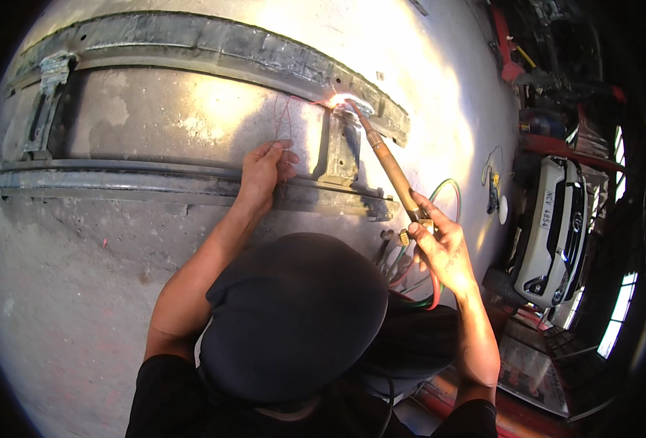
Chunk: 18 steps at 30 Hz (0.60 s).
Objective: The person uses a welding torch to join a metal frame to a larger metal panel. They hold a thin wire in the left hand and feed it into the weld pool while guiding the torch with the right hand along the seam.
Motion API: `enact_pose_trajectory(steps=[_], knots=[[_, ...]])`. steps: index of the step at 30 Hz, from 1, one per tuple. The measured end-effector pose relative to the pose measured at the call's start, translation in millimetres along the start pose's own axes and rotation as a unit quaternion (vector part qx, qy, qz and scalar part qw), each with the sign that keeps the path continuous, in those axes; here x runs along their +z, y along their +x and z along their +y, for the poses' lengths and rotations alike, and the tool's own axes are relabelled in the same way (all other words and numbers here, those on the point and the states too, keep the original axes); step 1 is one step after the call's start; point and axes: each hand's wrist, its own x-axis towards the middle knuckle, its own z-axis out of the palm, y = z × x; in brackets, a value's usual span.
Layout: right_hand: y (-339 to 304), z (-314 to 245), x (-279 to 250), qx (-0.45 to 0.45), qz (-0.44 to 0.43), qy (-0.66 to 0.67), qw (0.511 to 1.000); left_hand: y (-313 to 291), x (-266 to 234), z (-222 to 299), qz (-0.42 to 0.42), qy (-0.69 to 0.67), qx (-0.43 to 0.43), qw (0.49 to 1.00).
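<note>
My right hand (443, 248) is wrapped round the handle of a brass gas welding torch (390, 166), near its valve knob. The torch slants up and left, its tip at a bright glowing spot on a grey metal frame (213, 55), where the far rail meets a short crosspiece (343, 146). Between the pinched fingers of my left hand (266, 169) is a thin reddish filler wire (288, 109), bent into a loop. One end of the wire reaches the glow. My left hand is above the frame's near rail (118, 179); whether it touches the rail, I cannot tell.
Red and green hoses (434, 292) curl beneath my right hand. The frame lies on a concrete floor (67, 292), with a second crosspiece (43, 109) at the left. At the right stand a white vehicle (556, 233) and red metal equipment (509, 66). A dark cap (293, 314) covers the lower middle.
</note>
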Motion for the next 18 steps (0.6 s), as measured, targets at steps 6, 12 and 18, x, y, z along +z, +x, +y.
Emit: enact_pose_trajectory(steps=[6, 12, 18], knots=[[0.2, 3.6, -1.9, -0.006, -0.002, 0.01, 1.0, -0.4, -0.3, -1.4, -0.005, 0.0, 0.013, 1.0], [1.6, 7.2, -3.2, -0.015, 0.0, 0.011, 1.0, -3.2, -0.4, -2.1, -0.004, 0.006, 0.013, 1.0], [3.7, 9.6, -3.8, -0.013, -0.002, 0.005, 1.0, -3.7, 0.3, -2.7, 0.002, 0.017, 0.019, 1.0]])
